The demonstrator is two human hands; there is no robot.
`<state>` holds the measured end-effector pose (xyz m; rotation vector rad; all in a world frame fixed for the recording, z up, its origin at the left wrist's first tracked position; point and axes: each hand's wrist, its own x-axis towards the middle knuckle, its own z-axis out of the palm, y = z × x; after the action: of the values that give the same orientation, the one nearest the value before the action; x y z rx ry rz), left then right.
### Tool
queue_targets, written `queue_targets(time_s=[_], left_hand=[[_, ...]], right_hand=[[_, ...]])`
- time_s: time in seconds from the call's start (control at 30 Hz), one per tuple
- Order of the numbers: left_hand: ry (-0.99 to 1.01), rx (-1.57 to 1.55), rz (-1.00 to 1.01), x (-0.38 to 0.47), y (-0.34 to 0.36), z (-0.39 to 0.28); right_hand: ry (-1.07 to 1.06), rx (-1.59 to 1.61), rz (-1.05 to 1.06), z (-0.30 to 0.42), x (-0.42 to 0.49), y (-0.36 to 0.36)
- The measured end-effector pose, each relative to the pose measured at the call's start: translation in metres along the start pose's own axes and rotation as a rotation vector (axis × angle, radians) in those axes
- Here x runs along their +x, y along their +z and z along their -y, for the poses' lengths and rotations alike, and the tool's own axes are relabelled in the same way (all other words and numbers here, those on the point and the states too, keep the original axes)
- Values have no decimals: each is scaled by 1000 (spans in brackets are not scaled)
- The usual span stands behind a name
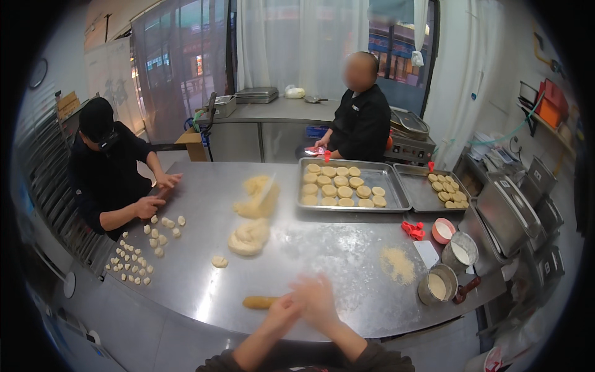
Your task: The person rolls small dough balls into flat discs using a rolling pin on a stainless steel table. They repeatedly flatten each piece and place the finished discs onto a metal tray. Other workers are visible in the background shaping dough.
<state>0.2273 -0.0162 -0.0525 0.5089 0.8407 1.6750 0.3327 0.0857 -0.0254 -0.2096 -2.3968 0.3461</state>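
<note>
My left hand (284, 310) is beside the right end of a short yellow-brown roll (259, 302), perhaps of dough or filling, lying near the front of the steel table (186, 290). Its fingers meet my right hand (317, 297), which is raised and blurred by motion. Whether anything small is between the two hands is hidden. Farther in sits a small flat piece of pale dough (219, 262). Behind that is a large smooth lump of dough (248, 237), with a crumbly yellow mass (254, 197) beyond it and a pale scraper-like tool (267, 187) there.
Trays of round pastries (344, 181) (448, 191) stand at the back right. Nearer are red clips (413, 229), a pink bowl (443, 231), metal pots (459, 251) (438, 286) and sesame-like grains (398, 265). Small dough pieces (131, 262) lie left by a co-worker (116, 172); another person (360, 121) stands opposite.
</note>
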Motion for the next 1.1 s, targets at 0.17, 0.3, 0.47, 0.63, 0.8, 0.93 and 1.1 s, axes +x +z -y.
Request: queue_targets(time_s=[0.17,0.3,0.47,0.63,0.8,0.93,1.1], left_hand=[[-67,355,41,1,-1,-16],[38,-9,32,5,24,-8],[-91,161,-76,2,32,-15],[46,335,80,0,37,-21],[54,92,70,2,49,-16],[-110,238,-18,1,43,-24],[30,227,65,3,43,-13]], right_hand=[[147,535,62,-8,10,-20],[2,321,-40,-7,16,-19],[63,190,-93,-1,2,-24],[85,330,63,-13,7,-38],[-29,261,-99,-7,15,-32],[151,516,-56,-4,6,-37],[39,365,-26,-17,8,-35]])
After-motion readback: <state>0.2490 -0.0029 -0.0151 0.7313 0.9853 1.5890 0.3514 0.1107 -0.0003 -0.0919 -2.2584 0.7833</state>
